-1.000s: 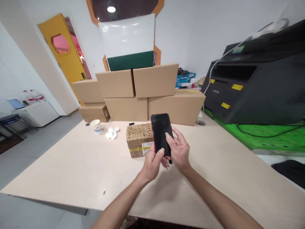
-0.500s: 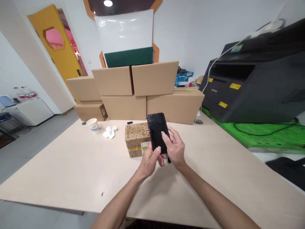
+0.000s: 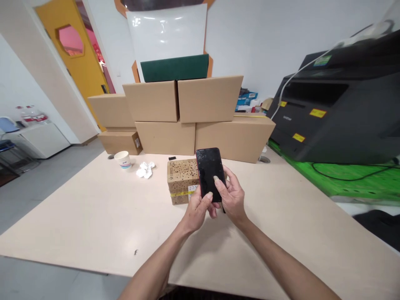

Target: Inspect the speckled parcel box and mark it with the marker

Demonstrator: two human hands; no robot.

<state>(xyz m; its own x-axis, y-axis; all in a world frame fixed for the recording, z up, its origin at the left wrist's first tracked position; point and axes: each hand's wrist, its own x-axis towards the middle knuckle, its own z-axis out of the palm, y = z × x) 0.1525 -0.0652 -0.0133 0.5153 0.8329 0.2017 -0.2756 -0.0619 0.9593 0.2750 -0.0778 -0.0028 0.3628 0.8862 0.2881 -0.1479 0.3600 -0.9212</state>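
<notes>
Both my hands hold a black smartphone (image 3: 210, 171) with a dark screen, tilted up toward me above the table. My left hand (image 3: 197, 208) grips its lower left corner, the thumb lying on the bottom of the glass. On the right edge, my right hand (image 3: 233, 195) is closed around the phone, its thumb resting on the screen. Behind the phone sits a small speckled cardboard box (image 3: 183, 177) with yellow tape, partly hidden by the phone and my left hand. A small dark item, mostly covered, shows just below the phone beside my right hand.
Stacked brown cartons (image 3: 165, 137) line the table's (image 3: 93, 216) back edge, topped by a dark green box (image 3: 175, 68). A paper cup (image 3: 123, 159) and crumpled tissue (image 3: 145, 170) stand left. At right, a large black printer (image 3: 337, 112) rests on a green platform (image 3: 353, 179).
The camera view has shifted slightly, so the scene sits a little differently in the picture. Both hands keep the same grip on the smartphone, thumbs still on the screen.
</notes>
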